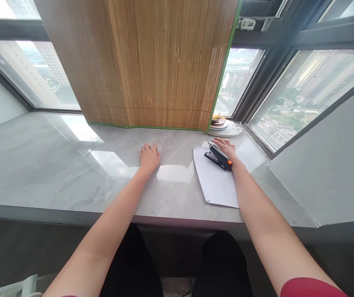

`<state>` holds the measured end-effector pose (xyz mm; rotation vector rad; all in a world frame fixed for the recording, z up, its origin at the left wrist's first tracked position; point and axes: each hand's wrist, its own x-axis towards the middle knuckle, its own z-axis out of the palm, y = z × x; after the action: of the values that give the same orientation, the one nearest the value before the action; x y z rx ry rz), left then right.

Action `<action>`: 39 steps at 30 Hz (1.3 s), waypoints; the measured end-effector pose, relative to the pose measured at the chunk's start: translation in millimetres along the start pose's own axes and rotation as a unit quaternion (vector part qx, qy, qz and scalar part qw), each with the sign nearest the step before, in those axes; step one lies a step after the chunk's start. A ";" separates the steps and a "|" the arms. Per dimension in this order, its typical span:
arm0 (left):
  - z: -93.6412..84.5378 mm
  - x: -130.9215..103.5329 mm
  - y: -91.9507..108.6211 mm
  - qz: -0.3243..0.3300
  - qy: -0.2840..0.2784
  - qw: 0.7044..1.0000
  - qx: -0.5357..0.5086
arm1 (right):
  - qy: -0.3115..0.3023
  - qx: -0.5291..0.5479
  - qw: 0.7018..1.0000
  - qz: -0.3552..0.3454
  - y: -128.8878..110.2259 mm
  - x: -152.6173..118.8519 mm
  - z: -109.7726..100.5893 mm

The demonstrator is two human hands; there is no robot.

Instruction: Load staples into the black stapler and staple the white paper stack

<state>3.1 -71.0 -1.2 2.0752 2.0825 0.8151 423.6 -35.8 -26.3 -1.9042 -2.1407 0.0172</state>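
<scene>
My left hand [150, 157] rests palm down on the grey marbled sill, its fingers a little bent and apart, holding nothing. On the right, my right hand [225, 148] lies over the top of the white paper [216, 185], against the right side of a black stapler [218, 156] with an orange part at its end. The stapler lies on the paper. Whether the fingers of my right hand grip it cannot be made out.
A bamboo blind [164, 66] with green edging hangs down to the sill [80, 177]. Stacked plates [223, 127] stand behind my right hand in the corner. Windows and a grey wall [331, 165] border the sill.
</scene>
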 end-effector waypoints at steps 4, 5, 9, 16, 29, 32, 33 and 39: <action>-46.2 -56.5 -52.1 -0.120 -0.065 0.982 0.131 | -0.048 -0.012 0.998 -0.026 1.6 6.2 2.3; -59.3 -67.8 -69.3 -0.152 -0.074 0.974 0.148 | -0.060 -0.016 0.998 -0.027 1.7 7.6 2.4; -92.4 -92.2 -117.8 -0.189 -0.108 0.960 0.174 | -0.095 -0.025 0.995 -0.021 -5.8 5.8 -2.6; -86.5 -87.9 -115.4 -0.178 -0.094 0.963 0.177 | -0.107 -0.012 0.994 -0.008 -58.1 -9.2 -6.0; -89.4 -89.1 -110.5 -0.194 -0.073 0.966 0.156 | -0.077 0.075 0.992 -0.071 -265.8 22.2 39.4; -89.0 -90.2 -110.8 -0.197 -0.062 0.966 0.157 | -0.062 0.090 0.990 -0.092 -301.1 24.1 47.7; -88.7 -90.5 -111.4 -0.200 -0.057 0.965 0.157 | -0.058 0.094 0.989 -0.098 -310.3 24.7 49.1; -87.1 -90.1 -115.5 -0.188 -0.050 0.966 0.171 | -0.005 0.177 0.981 -0.077 -327.1 24.8 38.2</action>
<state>-131.5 -175.4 -3.2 1.7129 2.5868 0.3094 94.9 -48.6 4.0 -1.5394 -2.1153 0.3524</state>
